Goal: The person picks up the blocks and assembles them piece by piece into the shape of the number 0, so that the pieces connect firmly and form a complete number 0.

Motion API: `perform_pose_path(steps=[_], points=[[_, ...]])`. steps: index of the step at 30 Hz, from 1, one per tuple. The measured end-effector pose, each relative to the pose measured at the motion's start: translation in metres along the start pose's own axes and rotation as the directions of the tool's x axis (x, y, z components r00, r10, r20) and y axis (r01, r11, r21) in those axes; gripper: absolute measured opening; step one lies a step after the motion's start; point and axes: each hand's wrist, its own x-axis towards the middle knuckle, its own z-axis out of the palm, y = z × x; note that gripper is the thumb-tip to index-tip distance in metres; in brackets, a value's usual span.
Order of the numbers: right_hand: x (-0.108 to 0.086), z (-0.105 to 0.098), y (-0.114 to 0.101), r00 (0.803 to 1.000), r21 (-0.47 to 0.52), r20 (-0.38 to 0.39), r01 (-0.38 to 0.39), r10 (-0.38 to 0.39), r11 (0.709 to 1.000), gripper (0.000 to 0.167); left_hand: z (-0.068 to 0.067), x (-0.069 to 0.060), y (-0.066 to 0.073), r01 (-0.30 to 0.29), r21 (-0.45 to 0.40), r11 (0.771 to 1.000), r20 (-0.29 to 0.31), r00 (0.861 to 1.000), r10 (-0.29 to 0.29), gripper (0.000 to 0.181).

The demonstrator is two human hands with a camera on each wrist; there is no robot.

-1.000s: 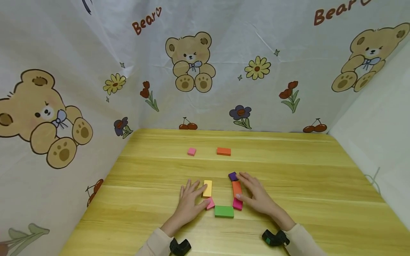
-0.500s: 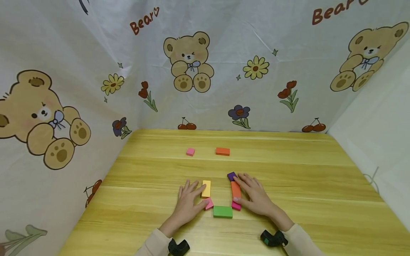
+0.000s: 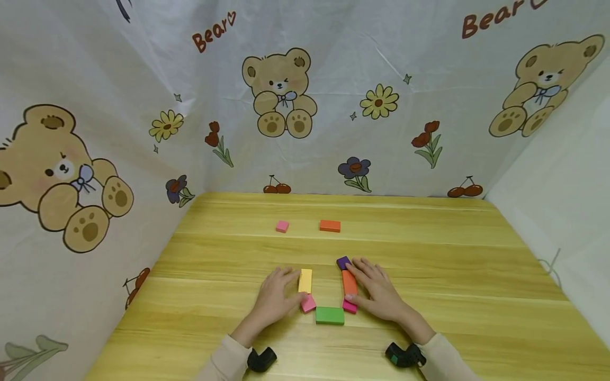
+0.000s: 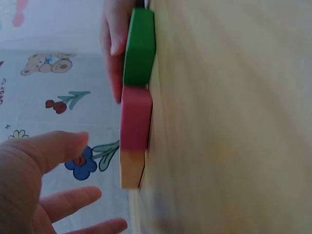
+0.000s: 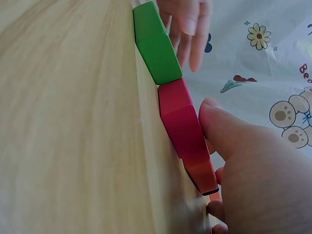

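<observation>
Blk arc [image 3: 330, 316] on tbl [image 3: 429, 264], 2 blks [image 3: 330, 226] behind

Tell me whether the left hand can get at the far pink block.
Likely yes: only bare table shows between the left hand and the far pink block, and that hand grips nothing.

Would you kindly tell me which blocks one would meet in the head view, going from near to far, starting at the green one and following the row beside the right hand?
From near to far: green block, magenta block, orange block, purple block.
</observation>
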Motion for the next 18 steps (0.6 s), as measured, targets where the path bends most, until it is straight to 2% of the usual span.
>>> perform_pose_path(steps=[4, 8, 11, 13, 18], points=[[-0.001, 0.001, -0.001, 1.000, 0.002, 0.001, -0.001, 0.001, 1.000, 0.073, -0.018, 0.021, -0.004, 0.068, -0.106, 0.992, -0.024, 0.997, -0.071, 0.053], [0.000, 0.001, -0.002, 1.000, 0.002, 0.005, -0.002, 0.002, 1.000, 0.073, -0.035, 0.050, -0.015, 0.136, -0.172, 0.976, -0.074, 0.986, -0.151, 0.053], [0.000, 0.001, -0.002, 1.000, -0.003, 0.003, -0.007, 0.007, 1.000, 0.073, -0.046, 0.073, -0.025, 0.166, -0.180, 0.970, -0.112, 0.976, -0.188, 0.057], [0.000, 0.001, -0.002, 1.000, -0.004, -0.002, -0.007, 0.007, 1.000, 0.073, -0.051, 0.088, -0.031, 0.169, -0.170, 0.971, -0.127, 0.973, -0.192, 0.059], [-0.001, 0.000, 0.001, 1.000, 0.001, -0.004, -0.010, 0.010, 1.000, 0.073, -0.056, 0.116, -0.046, 0.179, -0.129, 0.975, -0.106, 0.976, -0.193, 0.059]])
